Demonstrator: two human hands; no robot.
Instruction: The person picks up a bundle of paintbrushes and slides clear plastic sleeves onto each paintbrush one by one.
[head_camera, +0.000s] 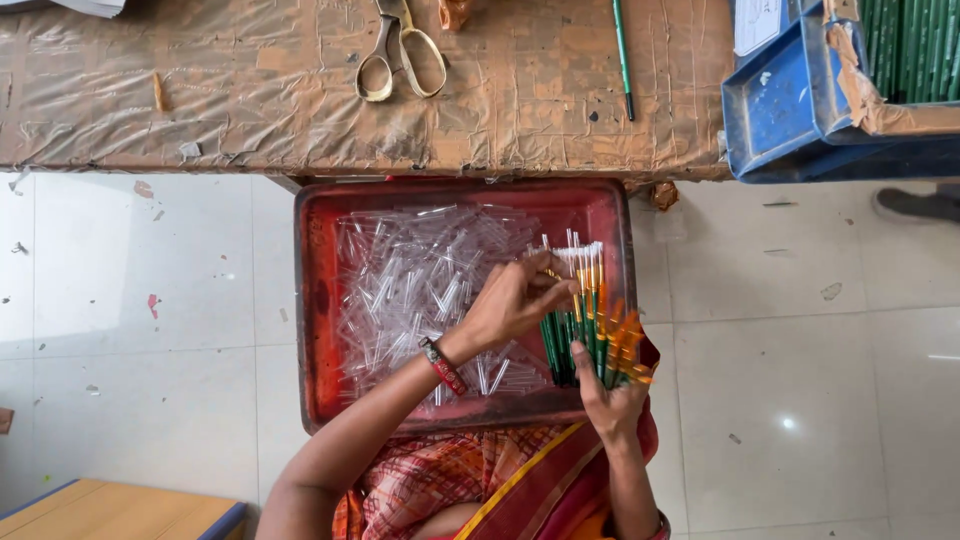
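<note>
While the right hand (612, 392) grips a bundle of green-handled brushes (585, 330) upright over the red tray (312, 300), the left hand (515, 298) pinches at the capped tips, fingers closed on one. Clear plastic tubes (420, 280) fill the tray below. Up on the taped brown surface (200, 90) lie scissors (398, 50) and a single green brush (623, 60), a blue bin (790, 110) alongside.

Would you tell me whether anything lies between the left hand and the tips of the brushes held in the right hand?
Nothing visible does. The left hand already has its fingers at the tips of the bundle of green-handled brushes, which the right hand grips lower down, above the red tray of clear plastic tubes.
</note>
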